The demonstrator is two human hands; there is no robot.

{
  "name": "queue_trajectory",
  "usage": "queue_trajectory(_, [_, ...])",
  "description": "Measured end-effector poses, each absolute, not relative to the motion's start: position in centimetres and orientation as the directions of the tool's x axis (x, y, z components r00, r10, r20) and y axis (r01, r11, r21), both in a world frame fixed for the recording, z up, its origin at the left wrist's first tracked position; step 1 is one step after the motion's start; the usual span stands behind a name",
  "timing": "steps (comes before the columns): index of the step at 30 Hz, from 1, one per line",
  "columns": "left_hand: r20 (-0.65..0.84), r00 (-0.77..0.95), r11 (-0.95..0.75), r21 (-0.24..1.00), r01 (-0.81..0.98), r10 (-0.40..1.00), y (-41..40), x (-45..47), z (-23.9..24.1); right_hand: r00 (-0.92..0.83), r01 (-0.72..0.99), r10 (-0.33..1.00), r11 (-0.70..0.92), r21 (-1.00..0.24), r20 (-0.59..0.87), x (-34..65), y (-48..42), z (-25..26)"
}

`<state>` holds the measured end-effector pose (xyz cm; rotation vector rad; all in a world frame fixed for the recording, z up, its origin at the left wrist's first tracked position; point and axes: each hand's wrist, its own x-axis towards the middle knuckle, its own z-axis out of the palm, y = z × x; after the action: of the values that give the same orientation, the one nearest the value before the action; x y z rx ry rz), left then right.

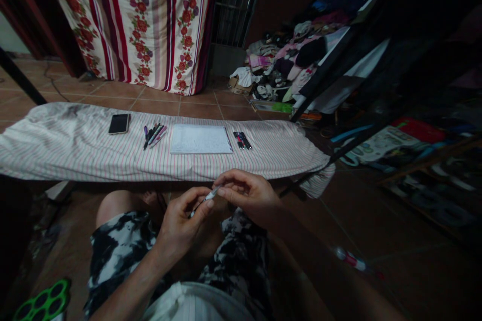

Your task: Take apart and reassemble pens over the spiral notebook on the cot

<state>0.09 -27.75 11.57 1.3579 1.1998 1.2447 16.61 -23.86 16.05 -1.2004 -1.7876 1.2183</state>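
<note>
Above my lap, my left hand [188, 218] is closed around a slim pen [211, 194] with a pale end and a darker part running back into the palm. The thumb and fingers of my right hand [246, 189] pinch at the pen's pale tip. Just past my hands, on a striped cloth, lies a spiral notebook [201, 139] with its coil to the right. Left of the notebook is a loose group of pens [153, 135], some purple and pink. Several dark pens [242, 140] lie close together on the right.
The striped cloth [86, 153] covers a long, narrow surface, with a phone [119, 124] at its left. A floral curtain [139, 25] hangs behind. Piled clothes [289, 60] stand at the back right. A bottle [352, 259] and a green object [47, 301] are on the floor.
</note>
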Motion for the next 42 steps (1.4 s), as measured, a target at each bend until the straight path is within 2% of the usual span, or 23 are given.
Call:
queue_trajectory(4, [0.126,0.006,-0.126,0.988,0.085,0.992,-27.8,0.1,11.8,-0.376,0.322,0.926,0.172,-0.931,0.041,16.4,-23.9,16.2])
queue_trajectory(9, [0.144,0.016,-0.145,0.985,0.095,0.989,-28.0,0.0,11.8,-0.359,0.411,0.933,0.192,-0.891,0.036,16.2,-24.0,16.4])
queue_trajectory(17, [0.219,0.016,-0.217,0.950,0.226,0.976,-28.1,-0.1,11.9,-0.367,0.560,0.929,0.259,-0.787,0.045,16.3,-24.4,17.0])
queue_trajectory(20, [0.270,0.001,-0.257,0.917,0.306,0.963,-28.3,-0.1,11.8,-0.363,0.625,0.928,0.312,-0.716,0.087,15.8,-24.8,17.4])
queue_trajectory(25, [0.429,0.066,-0.418,0.816,0.400,0.901,-28.4,-0.1,11.5,-0.405,0.716,0.883,0.468,-0.519,0.238,15.1,-25.0,17.4])
queue_trajectory(30, [0.489,0.073,-0.466,0.762,0.450,0.869,-28.5,-0.3,11.1,-0.470,0.723,0.847,0.530,-0.443,0.248,15.3,-24.7,16.7])
queue_trajectory(34, [0.442,0.041,-0.416,0.804,0.424,0.896,-28.4,-0.4,11.1,-0.492,0.721,0.852,0.513,-0.466,0.178,15.6,-24.7,16.7])
queue_trajectory(39, [0.328,0.017,-0.311,0.878,0.365,0.945,-28.1,-0.6,11.3,-0.457,0.616,0.879,0.425,-0.664,0.139,16.3,-24.5,16.9])
queue_trajectory(42, [0.292,0.039,-0.288,0.899,0.331,0.956,-28.0,-0.7,11.3,-0.477,0.552,0.860,0.454,-0.699,0.181,16.7,-24.2,16.8])
